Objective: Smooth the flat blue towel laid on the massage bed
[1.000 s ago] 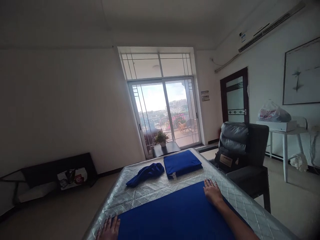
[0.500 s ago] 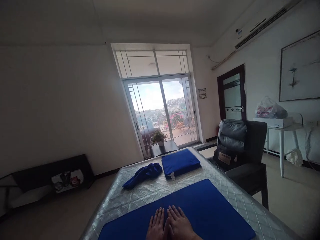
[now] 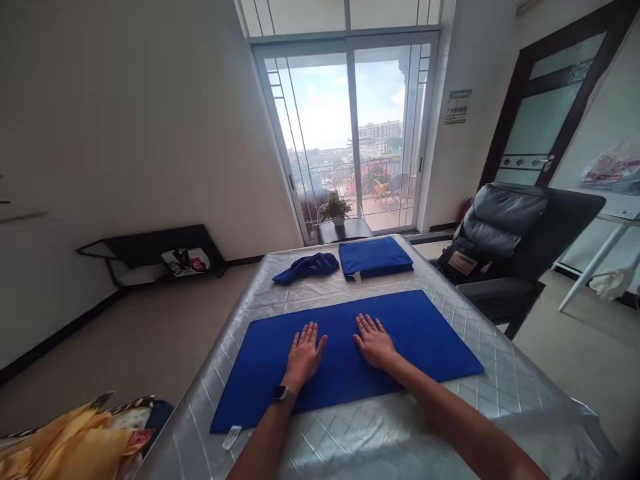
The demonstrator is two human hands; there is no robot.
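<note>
A blue rectangular cloth lies spread flat on the silvery quilted table cover, a white tag at its near left corner. My left hand rests palm down on the cloth left of its middle, fingers stretched out, a watch on the wrist. To the right, my right hand lies flat on the same cloth, fingers a little spread. Beyond them sit a folded blue cloth stack with a white tag and a crumpled blue cloth.
A dark padded armchair with a bag on it stands along the right side. Yellow patterned fabric lies at the lower left. Past the far edge, a potted plant stands on a small dark table before the sliding glass door.
My hands were side by side, nearly touching, on the cloth; now they lie apart, left and right. The view has tilted down, showing the cloth's near edge and both forearms.
</note>
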